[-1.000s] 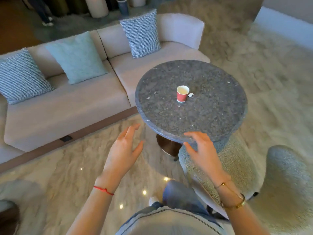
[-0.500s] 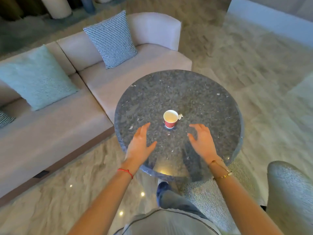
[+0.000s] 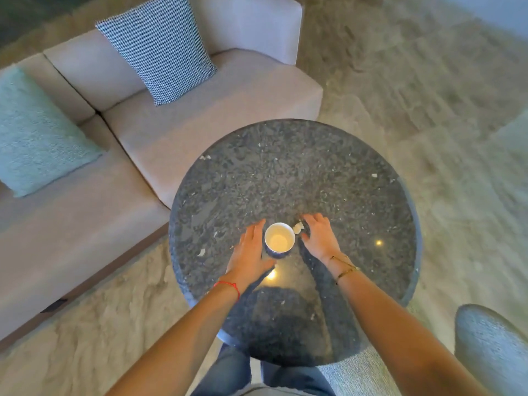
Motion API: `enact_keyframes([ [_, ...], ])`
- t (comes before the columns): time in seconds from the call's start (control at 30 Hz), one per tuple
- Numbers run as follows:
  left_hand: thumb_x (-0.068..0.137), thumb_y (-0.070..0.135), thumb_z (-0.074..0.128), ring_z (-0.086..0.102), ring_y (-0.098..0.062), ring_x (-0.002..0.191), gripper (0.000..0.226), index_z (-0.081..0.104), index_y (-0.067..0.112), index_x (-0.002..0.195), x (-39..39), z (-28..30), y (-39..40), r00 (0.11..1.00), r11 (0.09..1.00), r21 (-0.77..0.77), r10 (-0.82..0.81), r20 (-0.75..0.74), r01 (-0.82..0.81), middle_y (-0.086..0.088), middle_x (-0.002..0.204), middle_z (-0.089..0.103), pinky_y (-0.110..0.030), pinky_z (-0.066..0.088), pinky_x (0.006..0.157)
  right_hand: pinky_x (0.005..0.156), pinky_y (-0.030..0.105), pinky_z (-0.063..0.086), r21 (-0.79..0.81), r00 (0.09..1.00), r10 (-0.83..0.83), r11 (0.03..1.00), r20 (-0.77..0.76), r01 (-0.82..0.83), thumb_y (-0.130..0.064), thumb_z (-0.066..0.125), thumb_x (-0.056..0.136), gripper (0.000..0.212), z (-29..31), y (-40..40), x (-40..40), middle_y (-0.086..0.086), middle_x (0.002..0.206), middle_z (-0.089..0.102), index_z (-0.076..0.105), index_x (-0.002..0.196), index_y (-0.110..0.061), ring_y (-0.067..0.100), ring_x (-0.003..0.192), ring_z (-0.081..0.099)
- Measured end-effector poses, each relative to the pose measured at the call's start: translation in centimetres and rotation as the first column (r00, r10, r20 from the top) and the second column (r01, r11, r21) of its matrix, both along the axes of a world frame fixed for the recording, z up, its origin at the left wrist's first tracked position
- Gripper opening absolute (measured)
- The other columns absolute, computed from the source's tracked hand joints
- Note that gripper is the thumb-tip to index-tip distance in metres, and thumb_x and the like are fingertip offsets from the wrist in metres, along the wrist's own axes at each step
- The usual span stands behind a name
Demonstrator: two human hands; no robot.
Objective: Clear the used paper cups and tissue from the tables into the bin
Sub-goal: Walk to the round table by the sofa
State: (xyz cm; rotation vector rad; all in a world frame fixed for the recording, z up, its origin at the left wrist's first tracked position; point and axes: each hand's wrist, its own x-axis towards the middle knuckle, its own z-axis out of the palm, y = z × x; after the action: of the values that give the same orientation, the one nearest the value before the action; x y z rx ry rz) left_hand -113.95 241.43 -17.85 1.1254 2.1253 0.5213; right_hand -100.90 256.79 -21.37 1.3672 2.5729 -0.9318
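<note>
A white-lined paper cup (image 3: pixel 279 240) stands upright on a round dark stone table (image 3: pixel 328 172), crumpled tissue (image 3: pixel 298 227) beside it; relaxed left hand (image 3: pixel 249 254) and right hand (image 3: pixel 319 235) flank them, gripping nothing, sofa (image 3: pixel 177 132) behind

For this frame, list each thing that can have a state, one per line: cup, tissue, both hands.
paper cup: upright on the round table, looks empty.
tissue: crumpled, on the table just right of the cup.
left hand: open, fingers straight beside the cup; contact unclear.
right hand: fingers curved over the tissue, not yet pinching it.
</note>
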Motion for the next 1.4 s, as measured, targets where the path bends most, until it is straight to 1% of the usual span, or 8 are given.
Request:
enact_keyframes([
  [0.23,0.074,0.032,0.080,0.035,-0.021,0.135,0.100,0.017,0.018,0.150,0.0,-0.7,2.0,0.998,0.998,-0.021,-0.057,-0.036,0.056,-0.001,0.149,0.030,-0.041,0.044,0.099,0.096,0.039,0.044,-0.046,0.999,0.047,0.998,0.004,-0.047,-0.011,0.058,0.089,0.031,-1.7,-0.2,-1.2,0.011,0.118,0.052,0.058,0.120,-0.010,0.030,0.115,0.048],
  [0.5,0.081,0.033,0.073,0.043,-0.021,0.126,0.078,0.029,0.022,0.145,0.3,-0.1,2.4,0.999,0.999,-0.025,-0.021,-0.026,0.020,0.001,0.143,0.038,-0.039,0.048,0.090,0.082,0.038,0.048,-0.035,0.998,0.031,0.999,0.048,-0.030,-0.011,0.056,0.090,0.012,-2.0,-0.6,-1.1,0.012,0.108,0.059,0.060,0.100,-0.007,0.031,0.107,0.054],
  [0.63,0.079,0.033,0.073,0.046,-0.022,0.122,0.072,0.036,0.023,0.140,0.0,0.6,1.5,0.999,0.999,0.033,0.039,0.000,-0.039,0.000,0.138,0.044,-0.040,0.048,0.088,0.077,0.035,0.048,-0.013,0.998,-0.045,0.999,-0.050,0.045,-0.014,0.057,0.090,0.008,-1.1,-1.3,-0.4,0.008,0.103,0.061,0.062,0.095,-0.011,0.027,0.103,0.054],
  [0.73,0.078,0.032,0.074,0.046,-0.022,0.121,0.072,0.037,0.025,0.139,-0.6,1.5,0.3,0.997,0.994,0.075,0.082,0.014,-0.083,0.000,0.137,0.044,-0.042,0.048,0.089,0.078,0.032,0.048,0.026,0.987,-0.088,0.995,-0.133,0.092,-0.018,0.059,0.091,0.007,0.3,-2.1,0.8,0.004,0.101,0.059,0.062,0.096,-0.014,0.021,0.100,0.053],
  [0.87,0.076,0.026,0.078,0.046,-0.022,0.125,0.075,0.039,0.023,0.140,-1.3,2.7,-1.9,0.996,0.984,0.156,0.092,-0.003,-0.091,0.000,0.138,0.044,-0.039,0.047,0.093,0.080,0.030,0.047,0.075,0.972,-0.099,0.990,-0.215,0.117,-0.022,0.060,0.092,0.007,2.5,-4.1,3.0,0.000,0.099,0.059,0.060,0.096,-0.017,0.017,0.097,0.051],
  [1.03,0.075,0.022,0.080,0.043,-0.021,0.130,0.079,0.038,0.022,0.142,-1.7,4.3,-5.6,0.997,0.972,0.219,0.082,-0.007,-0.079,-0.001,0.142,0.044,-0.039,0.043,0.103,0.084,0.029,0.046,0.079,0.951,-0.158,0.980,-0.268,0.185,-0.026,0.061,0.091,0.013,5.4,-7.8,5.6,0.001,0.098,0.061,0.061,0.099,-0.015,0.017,0.096,0.052],
  [1.27,0.074,0.022,0.081,0.044,-0.020,0.130,0.079,0.041,0.020,0.142,-1.8,6.2,-11.8,0.999,0.951,0.308,0.031,-0.019,-0.024,-0.001,0.142,0.046,-0.029,0.038,0.100,0.074,0.021,0.038,0.130,0.903,-0.253,0.941,-0.346,0.313,-0.026,0.065,0.089,0.012,8.7,-14.2,7.9,-0.003,0.092,0.059,0.062,0.095,-0.015,0.014,0.089,0.050],
  [1.4,0.074,0.021,0.082,0.043,-0.019,0.131,0.079,0.041,0.016,0.141,-1.8,6.9,-15.6,0.998,0.935,0.348,-0.054,-0.036,0.063,-0.002,0.141,0.046,-0.024,0.035,0.102,0.074,0.019,0.036,0.166,0.881,-0.303,0.909,-0.364,0.382,-0.026,0.066,0.089,0.013,9.5,-19.3,9.0,-0.004,0.091,0.059,0.063,0.095,-0.015,0.013,0.089,0.050],
])
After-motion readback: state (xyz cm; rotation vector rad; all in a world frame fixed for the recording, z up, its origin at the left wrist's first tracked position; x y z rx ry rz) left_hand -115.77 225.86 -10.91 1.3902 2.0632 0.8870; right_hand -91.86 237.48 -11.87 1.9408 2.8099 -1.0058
